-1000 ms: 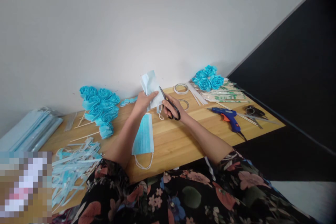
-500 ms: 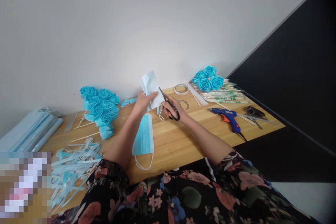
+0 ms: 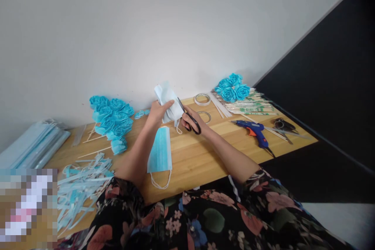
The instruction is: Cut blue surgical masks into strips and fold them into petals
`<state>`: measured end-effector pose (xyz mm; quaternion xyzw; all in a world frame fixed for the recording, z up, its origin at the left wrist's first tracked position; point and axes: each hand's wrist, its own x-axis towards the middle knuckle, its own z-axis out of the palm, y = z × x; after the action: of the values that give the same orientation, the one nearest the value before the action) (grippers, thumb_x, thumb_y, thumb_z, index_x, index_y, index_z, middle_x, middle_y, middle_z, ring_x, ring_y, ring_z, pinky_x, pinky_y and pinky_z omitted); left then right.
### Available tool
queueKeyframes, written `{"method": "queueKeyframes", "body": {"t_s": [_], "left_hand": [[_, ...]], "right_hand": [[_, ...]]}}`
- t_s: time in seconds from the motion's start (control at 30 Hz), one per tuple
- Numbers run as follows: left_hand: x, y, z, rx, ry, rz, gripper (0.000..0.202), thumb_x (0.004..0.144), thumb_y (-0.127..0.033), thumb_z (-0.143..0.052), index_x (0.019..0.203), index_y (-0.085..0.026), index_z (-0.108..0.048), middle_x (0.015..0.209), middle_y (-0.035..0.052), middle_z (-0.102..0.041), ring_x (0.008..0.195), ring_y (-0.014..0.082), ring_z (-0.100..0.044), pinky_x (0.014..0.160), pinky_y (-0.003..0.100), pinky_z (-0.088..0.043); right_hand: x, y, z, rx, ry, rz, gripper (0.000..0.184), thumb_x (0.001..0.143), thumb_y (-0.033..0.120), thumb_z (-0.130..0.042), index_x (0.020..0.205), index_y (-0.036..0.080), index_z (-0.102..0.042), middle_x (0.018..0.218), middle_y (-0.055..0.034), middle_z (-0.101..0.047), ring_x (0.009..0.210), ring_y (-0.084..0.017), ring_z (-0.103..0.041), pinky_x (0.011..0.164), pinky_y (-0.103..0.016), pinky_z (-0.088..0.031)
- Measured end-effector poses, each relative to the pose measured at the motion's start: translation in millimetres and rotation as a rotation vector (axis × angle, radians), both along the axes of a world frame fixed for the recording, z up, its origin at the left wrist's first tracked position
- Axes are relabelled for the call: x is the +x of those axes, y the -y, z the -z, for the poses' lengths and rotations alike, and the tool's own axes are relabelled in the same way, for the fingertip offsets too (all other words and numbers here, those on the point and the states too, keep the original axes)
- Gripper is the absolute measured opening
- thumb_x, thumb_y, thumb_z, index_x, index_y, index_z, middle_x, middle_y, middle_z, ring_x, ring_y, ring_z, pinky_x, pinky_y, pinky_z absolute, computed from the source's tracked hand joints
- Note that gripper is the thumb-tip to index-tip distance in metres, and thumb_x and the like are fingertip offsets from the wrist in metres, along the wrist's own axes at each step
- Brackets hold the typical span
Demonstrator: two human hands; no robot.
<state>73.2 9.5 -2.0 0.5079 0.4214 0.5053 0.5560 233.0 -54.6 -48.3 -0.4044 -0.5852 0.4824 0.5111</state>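
Observation:
My left hand (image 3: pixel 159 110) pinches a pale blue and white face mask (image 3: pixel 170 95) above the table, thumb on its front. Black-handled scissors (image 3: pixel 193 123) are gripped in my right hand (image 3: pixel 187 116), with their blades along the mask's right edge. Below the blades dangles a white ear loop (image 3: pixel 177 127). A second face mask (image 3: pixel 159 152), blue and pleated, lies flat on the table under my left forearm, its ear loop toward me.
Blue fabric roses (image 3: pixel 113 119) on sticks lie at left, above a heap of cut strips (image 3: pixel 84 187). Stacked masks (image 3: pixel 32 144) are far left. At right are tape rolls (image 3: pixel 202 99), more roses (image 3: pixel 233 87), wrapped sticks (image 3: pixel 252 105) and a blue glue gun (image 3: pixel 254 129).
The held mask and my left hand have shifted slightly left, and the mask's upper part has folded over a little. The scissors stay at the mask's right edge.

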Motion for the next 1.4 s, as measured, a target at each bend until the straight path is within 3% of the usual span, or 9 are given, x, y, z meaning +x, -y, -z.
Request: {"method": "queueKeyframes", "body": {"t_s": [0.27,0.57,1.4], "left_hand": [[0,1,1.9,-0.018,-0.059,0.055,0.051,0.049,-0.045,-0.09,0.08,-0.01,-0.07,0.076,0.007,-0.073,0.068,0.0189,-0.064,0.063,0.029,-0.053],[3,0,8.2,0.009,-0.128,0.1,0.045,0.053,-0.045,-0.087,0.078,-0.011,-0.071,0.074,0.0066,-0.071,0.067,0.0193,-0.064,0.062,0.029,-0.05],[3,-2,13.7,0.014,-0.126,0.114,0.047,0.054,-0.047,-0.088,0.078,-0.011,-0.072,0.077,0.0077,-0.072,0.068,0.0195,-0.064,0.06,0.028,-0.051]], "right_hand": [[2,2,-3.4,0.013,0.025,-0.031,0.087,0.085,0.071,-0.057,0.149,0.015,-0.042,0.059,0.0058,-0.054,0.045,-0.009,-0.044,0.045,-0.023,-0.034],[3,1,-2.0,-0.01,0.007,0.014,0.078,0.084,0.072,-0.056,0.14,0.017,-0.051,0.057,0.0042,-0.055,0.042,-0.01,-0.045,0.043,-0.024,-0.035],[-1,3,-1.7,0.014,-0.026,0.055,0.068,0.089,0.064,-0.056,0.135,0.014,-0.054,0.051,0.0085,-0.051,0.037,-0.008,-0.044,0.044,-0.023,-0.046]]}}
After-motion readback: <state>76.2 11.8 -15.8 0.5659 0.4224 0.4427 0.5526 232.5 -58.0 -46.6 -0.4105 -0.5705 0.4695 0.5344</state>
